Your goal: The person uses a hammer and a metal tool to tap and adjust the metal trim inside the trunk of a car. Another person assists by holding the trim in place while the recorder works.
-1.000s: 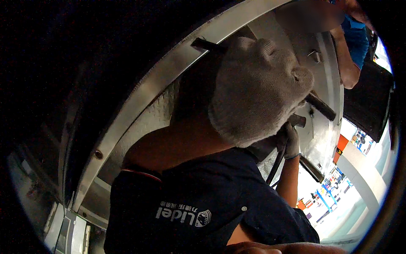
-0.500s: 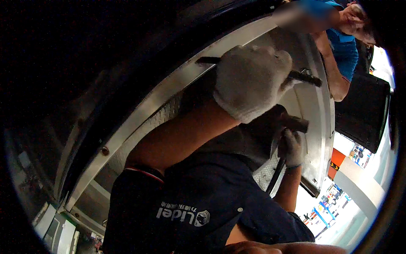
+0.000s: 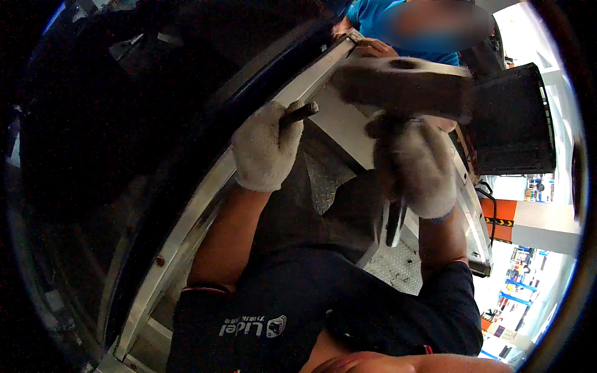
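Note:
My left hand, in a pale knit work glove, is closed round a dark metal punch or chisel; its blunt end sticks out past my thumb, and the other end is hidden. The hand is beside a long metal rail on the dark vehicle body. My right hand, gloved too, grips a sledgehammer by its handle. The heavy head is raised above that hand, to the right of the punch and apart from it, smeared by motion. The handle's dark lower end shows below my fist.
A person in blue leans in at the top, a hand resting near the metal rail. Tread-plate flooring lies around my legs. A dark panel stands at right, with an orange-and-white pillar beyond.
My right hand has lifted the sledgehammer up from near my legs. My left hand has moved left and down with the punch. The person in blue has shifted left.

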Demonstrator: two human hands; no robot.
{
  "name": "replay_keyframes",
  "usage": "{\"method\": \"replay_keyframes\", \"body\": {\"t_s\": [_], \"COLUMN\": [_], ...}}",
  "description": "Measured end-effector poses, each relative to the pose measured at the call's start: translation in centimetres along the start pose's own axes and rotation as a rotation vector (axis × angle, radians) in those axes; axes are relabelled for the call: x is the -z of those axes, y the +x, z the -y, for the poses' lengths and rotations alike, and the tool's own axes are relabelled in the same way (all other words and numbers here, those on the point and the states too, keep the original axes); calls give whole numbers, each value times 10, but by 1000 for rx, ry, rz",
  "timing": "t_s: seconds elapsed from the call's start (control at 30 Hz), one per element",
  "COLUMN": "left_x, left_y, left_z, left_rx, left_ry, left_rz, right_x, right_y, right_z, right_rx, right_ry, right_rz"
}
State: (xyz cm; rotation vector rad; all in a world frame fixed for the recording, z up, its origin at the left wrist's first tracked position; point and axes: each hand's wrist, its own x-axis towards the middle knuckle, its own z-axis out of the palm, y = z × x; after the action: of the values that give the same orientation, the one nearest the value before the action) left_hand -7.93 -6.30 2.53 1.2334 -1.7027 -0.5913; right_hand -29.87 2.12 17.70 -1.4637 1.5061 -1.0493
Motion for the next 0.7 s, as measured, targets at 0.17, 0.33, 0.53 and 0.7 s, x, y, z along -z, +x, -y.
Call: {"method": "replay_keyframes", "body": {"t_s": [0.17, 0.33, 0.53, 0.7], "left_x": [-2, -3, 2, -11], "left_y": [2, -7, 8, 10], "left_z": [1, 3, -9, -23], "left_rx": [-86, -74, -83, -82], "left_ry": [39, 68, 124, 54], "left_rz": [-106, -39, -64, -91], "right_x": [27, 153, 69, 19], "right_y": [5, -24, 7, -11], "right_z": [6, 57, 34, 11], "right_rx": [326, 665, 1042, 107], "right_ry": [-729, -1160, -1648, -289], "right_rz": [60, -263, 42, 213]}}
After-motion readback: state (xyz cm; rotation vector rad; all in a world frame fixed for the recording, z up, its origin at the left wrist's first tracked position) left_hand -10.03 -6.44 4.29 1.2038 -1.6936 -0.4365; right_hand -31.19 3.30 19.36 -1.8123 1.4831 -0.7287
